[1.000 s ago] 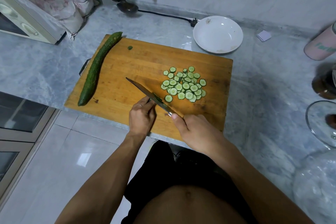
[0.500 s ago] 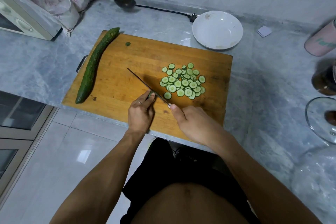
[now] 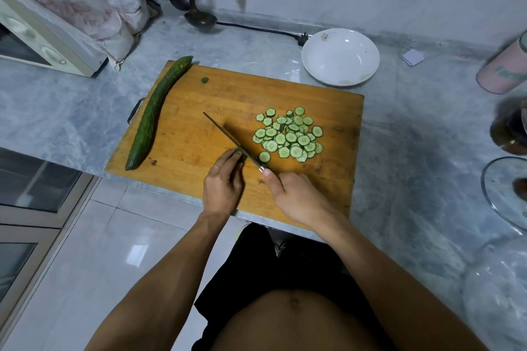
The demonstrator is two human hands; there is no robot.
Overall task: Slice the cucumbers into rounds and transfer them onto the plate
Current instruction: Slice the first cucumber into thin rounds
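Under left hand (image 3: 224,182): cucumber stub (image 3: 237,151) mostly hidden; knife (image 3: 232,138) handle hidden.

My long dark-green whole cucumber (image 3: 155,112) lies diagonally along the wooden board's nine o'clock edge. A heap of pale-green sliced rounds (image 3: 288,135) sits right of centre. The round white plate (image 3: 340,56) rests off the board at one o'clock, holding no slices.
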